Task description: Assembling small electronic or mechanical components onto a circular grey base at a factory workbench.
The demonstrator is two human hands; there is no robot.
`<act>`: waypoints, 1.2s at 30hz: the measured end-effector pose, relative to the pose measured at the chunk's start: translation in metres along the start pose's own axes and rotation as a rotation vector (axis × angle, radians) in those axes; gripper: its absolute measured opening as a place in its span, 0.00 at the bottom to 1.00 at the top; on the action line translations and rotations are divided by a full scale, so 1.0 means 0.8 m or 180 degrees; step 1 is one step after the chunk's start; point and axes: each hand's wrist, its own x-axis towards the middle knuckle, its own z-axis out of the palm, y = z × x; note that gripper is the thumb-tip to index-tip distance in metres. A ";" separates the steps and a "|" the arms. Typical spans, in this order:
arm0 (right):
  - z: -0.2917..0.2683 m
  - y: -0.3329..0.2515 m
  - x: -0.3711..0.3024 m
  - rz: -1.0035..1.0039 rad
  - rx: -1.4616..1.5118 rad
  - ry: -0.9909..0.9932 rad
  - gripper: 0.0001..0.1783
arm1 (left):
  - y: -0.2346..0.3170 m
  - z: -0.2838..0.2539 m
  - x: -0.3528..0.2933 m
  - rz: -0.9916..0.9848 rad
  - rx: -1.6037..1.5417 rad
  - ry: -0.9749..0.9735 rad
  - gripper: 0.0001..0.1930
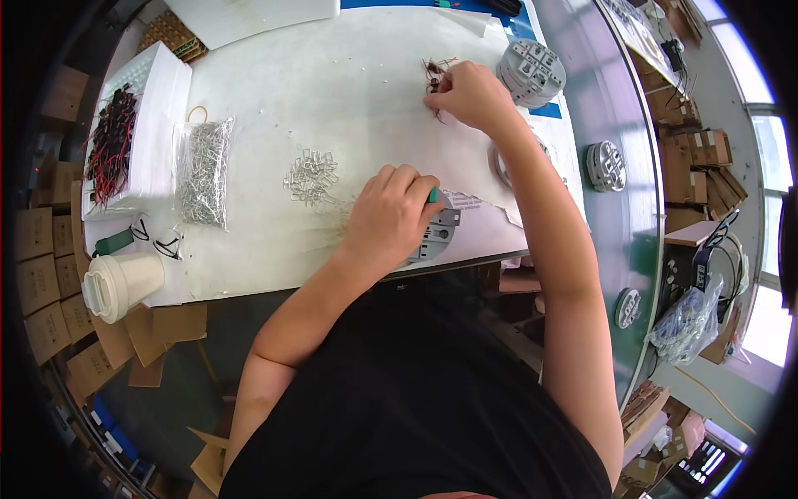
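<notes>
Many cartons (41, 283) | white table (249, 258) | left grip (389, 214) wrapped round green handle (433, 195) — right grip (472, 93) at wired parts (434, 68), hold: cannot tell

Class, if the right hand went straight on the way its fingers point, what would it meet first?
The right hand would first meet the small black components with red wires directly ahead, perhaps already touching them; depth is unclear here.

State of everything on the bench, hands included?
Left hand: curled, gripping green piece
Right hand: fingertips pinched at wired parts; grip unclear
Disc: partly covered by left hand
Far-right discs: stacked
Clips: loose, heaped
Bag: filled
White box: open, holding wired parts
Jug: lid on
</notes>
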 end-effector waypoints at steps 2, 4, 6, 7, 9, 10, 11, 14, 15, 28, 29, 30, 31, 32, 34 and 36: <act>0.000 0.007 -0.003 0.0027 0.0135 -0.0075 0.19 | 0.000 0.000 -0.001 -0.0008 -0.0043 -0.0013 0.14; 0.000 0.010 -0.019 0.0165 0.0534 0.0236 0.18 | 0.001 -0.002 -0.003 -0.0065 -0.0037 -0.0090 0.19; -0.007 0.009 -0.042 0.0290 0.0657 0.0404 0.18 | -0.001 -0.008 -0.003 -0.0059 -0.0124 -0.0121 0.22; -0.011 0.009 -0.056 0.0344 0.1397 0.0372 0.17 | 0.001 -0.015 -0.002 -0.0024 -0.0314 0.0239 0.24; -0.015 0.008 -0.081 0.0450 0.2895 0.0279 0.15 | 0.008 -0.031 0.003 0.0025 -0.0676 0.0951 0.28; -0.012 0.010 -0.093 0.0471 0.2885 0.0278 0.15 | 0.008 -0.040 0.008 0.0020 -0.0696 0.0942 0.28; -0.004 0.014 -0.103 0.0386 0.3392 0.0176 0.15 | 0.002 -0.052 0.014 0.0038 -0.0891 0.0932 0.31; 0.012 0.013 -0.132 0.0220 0.4419 -0.0013 0.14 | -0.008 -0.077 0.039 0.0082 -0.1283 0.0886 0.36; 0.012 0.003 -0.140 0.0265 0.4371 0.0022 0.14 | -0.006 -0.082 0.048 -0.0035 -0.1494 0.0676 0.34; -0.081 0.207 -0.230 0.1852 -0.0221 0.2032 0.49 | -0.028 -0.068 0.038 -0.1145 -0.2526 0.0212 0.10; -0.078 0.245 -0.245 0.1858 -0.0198 0.2045 0.49 | -0.029 -0.072 0.034 -0.1213 -0.2524 0.0304 0.09; -0.066 0.285 -0.263 0.1800 -0.0113 0.1765 0.54 | -0.030 -0.074 0.029 -0.1213 -0.2512 0.0294 0.09; -0.053 0.320 -0.275 0.1719 -0.0026 0.1483 0.58 | -0.032 -0.076 0.022 -0.1204 -0.2518 0.0248 0.09; -0.047 0.334 -0.275 0.1610 0.0064 0.1186 0.63 | -0.034 -0.077 0.013 -0.1212 -0.2513 0.0223 0.09; -0.040 0.344 -0.278 0.1576 0.0130 0.1300 0.62 | -0.032 -0.077 -0.006 -0.1252 -0.2469 0.0254 0.09; -0.036 0.341 -0.277 0.1594 0.0229 0.1573 0.62 | -0.027 -0.076 -0.026 -0.1116 -0.2491 0.0271 0.09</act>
